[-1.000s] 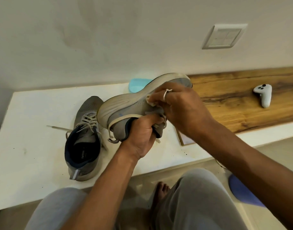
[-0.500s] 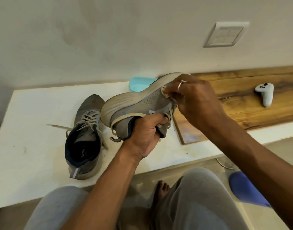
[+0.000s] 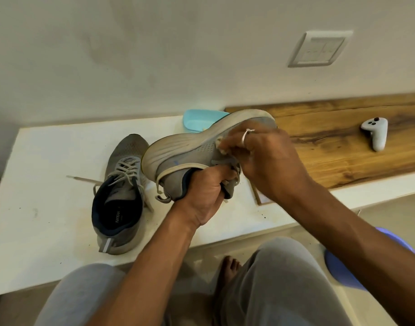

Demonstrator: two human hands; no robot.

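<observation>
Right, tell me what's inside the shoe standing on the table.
The shoe shows a dark blue lining and an insole with white lettering, nothing else. The toe end is hidden under the tongue and laces.

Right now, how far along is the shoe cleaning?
Done: nothing clearly finished; midsole of the held sneaker looks grimy. In hand: left hand grips its collar, right hand presses a cloth wad on its side. Left: second sneaker sits on the white table, untouched.

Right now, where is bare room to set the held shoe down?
White tabletop left of the lying grey lace-up sneaker; brown wooden board between the right hand and the white controller. Crowded: centre, around the left hand and pale blue tray.
</observation>
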